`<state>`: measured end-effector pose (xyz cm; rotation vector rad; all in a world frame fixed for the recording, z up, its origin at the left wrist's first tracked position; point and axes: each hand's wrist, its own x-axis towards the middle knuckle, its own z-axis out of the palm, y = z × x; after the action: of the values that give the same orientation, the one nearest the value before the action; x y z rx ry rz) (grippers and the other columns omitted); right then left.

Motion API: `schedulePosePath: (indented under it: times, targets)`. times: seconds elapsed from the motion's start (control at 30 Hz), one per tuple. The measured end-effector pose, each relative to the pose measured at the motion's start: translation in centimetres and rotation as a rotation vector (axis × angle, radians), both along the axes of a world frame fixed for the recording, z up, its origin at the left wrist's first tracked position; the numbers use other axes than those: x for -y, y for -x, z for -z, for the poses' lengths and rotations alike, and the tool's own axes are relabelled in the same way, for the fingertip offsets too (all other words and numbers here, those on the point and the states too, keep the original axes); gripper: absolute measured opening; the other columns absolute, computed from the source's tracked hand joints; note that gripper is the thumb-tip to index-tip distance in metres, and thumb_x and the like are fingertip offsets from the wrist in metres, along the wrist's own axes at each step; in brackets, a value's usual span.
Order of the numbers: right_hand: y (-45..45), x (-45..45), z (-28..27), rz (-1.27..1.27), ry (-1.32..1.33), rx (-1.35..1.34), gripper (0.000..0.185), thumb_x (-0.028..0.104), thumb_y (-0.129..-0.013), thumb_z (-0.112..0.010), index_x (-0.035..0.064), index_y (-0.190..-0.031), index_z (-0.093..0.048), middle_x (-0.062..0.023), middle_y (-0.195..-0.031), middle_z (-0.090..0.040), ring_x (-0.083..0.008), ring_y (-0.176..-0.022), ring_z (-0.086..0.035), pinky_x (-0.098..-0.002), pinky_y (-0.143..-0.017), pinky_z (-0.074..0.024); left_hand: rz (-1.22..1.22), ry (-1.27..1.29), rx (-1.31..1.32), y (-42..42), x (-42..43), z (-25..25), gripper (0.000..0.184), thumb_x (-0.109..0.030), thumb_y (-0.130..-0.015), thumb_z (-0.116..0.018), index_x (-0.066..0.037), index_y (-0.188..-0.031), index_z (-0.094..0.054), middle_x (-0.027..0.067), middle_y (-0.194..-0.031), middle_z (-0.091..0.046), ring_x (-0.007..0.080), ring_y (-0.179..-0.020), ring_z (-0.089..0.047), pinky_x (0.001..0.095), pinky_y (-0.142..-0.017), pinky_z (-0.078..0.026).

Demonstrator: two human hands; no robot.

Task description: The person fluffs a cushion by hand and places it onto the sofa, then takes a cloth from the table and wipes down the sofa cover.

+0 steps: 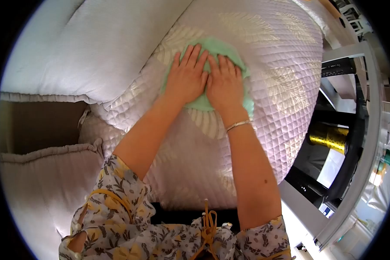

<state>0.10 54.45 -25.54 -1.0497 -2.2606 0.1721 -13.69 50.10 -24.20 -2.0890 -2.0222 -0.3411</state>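
Note:
A light green cloth (200,103) lies on the quilted, leaf-patterned sofa cover (286,91). My left hand (187,78) presses on the cloth's left part with the fingers stretched forward. Beside it, my right hand (225,82) rests flat on the right part, fingers also extended. The two thumbs meet or nearly touch near the middle. Parts of the cloth show around and between both hands, and its far right edge is folded up a little.
Grey sofa cushions (95,39) stand at the left, with another cushion (52,190) nearer me. A brown gap (41,125) lies between them. At the right, a grey-framed shelf (370,112) holds a shiny gold roll (329,138) and dark items.

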Motion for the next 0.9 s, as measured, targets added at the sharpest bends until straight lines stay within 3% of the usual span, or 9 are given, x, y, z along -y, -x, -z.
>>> schedulePosePath:
  times: [0.27,0.37,0.4,0.53,0.6,0.67,0.83,0.9]
  targets:
    - [3.5,-10.8,1.4,0.062,-0.182,0.009,0.043,0.022,-0.094,-0.051,0.0065,-0.133,-0.055,-0.0140,-0.138,-0.055,-0.0290,-0.132,-0.048,-0.0481,-0.110,-0.0346,0.084,-0.067,-0.080,4.6,-12.0,1.3,0.055,-0.033,-0.101,-0.038,-0.007,-0.149,-0.039,0.0133,-0.158,-0.033,0.0292,-0.147,-0.028,0.0509,-0.119,-0.020]
    - [4.6,-14.3,1.1,0.116,-0.158,0.076,0.043,0.022,-0.097,-0.046,0.0042,-0.134,-0.055,-0.0154,-0.139,-0.055,-0.0304,-0.132,-0.047,-0.0440,-0.111,-0.0347,0.079,-0.088,-0.058,5.2,-15.8,1.1,0.054,-0.034,-0.101,-0.037,-0.006,-0.147,-0.041,0.0142,-0.155,-0.037,0.0287,-0.144,-0.032,0.0492,-0.118,-0.023]
    - [4.9,-15.5,1.0,0.104,-0.056,0.092,0.046,0.026,-0.099,-0.043,0.0029,-0.138,-0.052,-0.0163,-0.146,-0.050,-0.0301,-0.138,-0.042,-0.0453,-0.115,-0.0291,0.057,-0.102,-0.050,5.4,-16.9,1.2,0.053,-0.033,-0.101,-0.037,-0.005,-0.145,-0.044,0.0154,-0.152,-0.041,0.0285,-0.142,-0.036,0.0474,-0.117,-0.027]
    - [5.6,-17.5,0.4,0.094,-0.069,0.105,0.047,0.026,-0.099,-0.044,0.0038,-0.139,-0.051,-0.0162,-0.145,-0.051,-0.0296,-0.137,-0.043,-0.0447,-0.114,-0.0302,0.074,-0.077,0.067,5.8,-18.8,0.4,0.055,-0.033,-0.099,-0.039,-0.003,-0.145,-0.043,0.0185,-0.153,-0.039,0.0299,-0.143,-0.034,0.0477,-0.118,-0.024]
    - [5.9,-16.6,0.3,0.101,-0.136,0.114,0.042,0.023,-0.095,-0.051,0.0060,-0.133,-0.055,-0.0136,-0.141,-0.054,-0.0289,-0.134,-0.046,-0.0486,-0.111,-0.0334,0.042,0.020,0.107,5.4,-18.1,-0.5,0.056,-0.033,-0.099,-0.042,-0.003,-0.146,-0.042,0.0196,-0.154,-0.036,0.0317,-0.144,-0.032,0.0474,-0.119,-0.023]
    - [5.5,-15.6,1.6,0.084,-0.091,0.106,0.042,0.024,-0.095,-0.051,0.0049,-0.133,-0.055,-0.0130,-0.142,-0.052,-0.0290,-0.135,-0.044,-0.0479,-0.110,-0.0340,0.038,-0.015,-0.121,6.2,-18.0,2.1,0.054,-0.033,-0.101,-0.038,-0.007,-0.148,-0.040,0.0128,-0.158,-0.034,0.0290,-0.147,-0.029,0.0509,-0.119,-0.020]
    - [5.1,-5.2,-1.3,0.019,-0.010,0.198,0.042,0.017,-0.095,-0.049,-0.0002,-0.133,-0.054,-0.0158,-0.144,-0.051,-0.0301,-0.137,-0.043,-0.0446,-0.109,-0.0363,0.048,-0.015,-0.048,5.9,-6.9,-0.6,0.058,-0.032,-0.097,-0.045,0.000,-0.145,-0.041,0.0171,-0.156,-0.036,0.0321,-0.146,-0.030,0.0513,-0.119,-0.020]
    - [5.6,-1.0,-2.3,-0.084,0.216,0.244,0.044,0.015,-0.094,-0.049,-0.0018,-0.134,-0.054,-0.0160,-0.144,-0.050,-0.0300,-0.136,-0.043,-0.0438,-0.109,-0.0361,0.029,0.102,0.024,6.4,-2.2,-1.8,0.061,-0.031,-0.095,-0.049,0.002,-0.145,-0.039,0.0200,-0.154,-0.036,0.0335,-0.146,-0.028,0.0517,-0.119,-0.020]
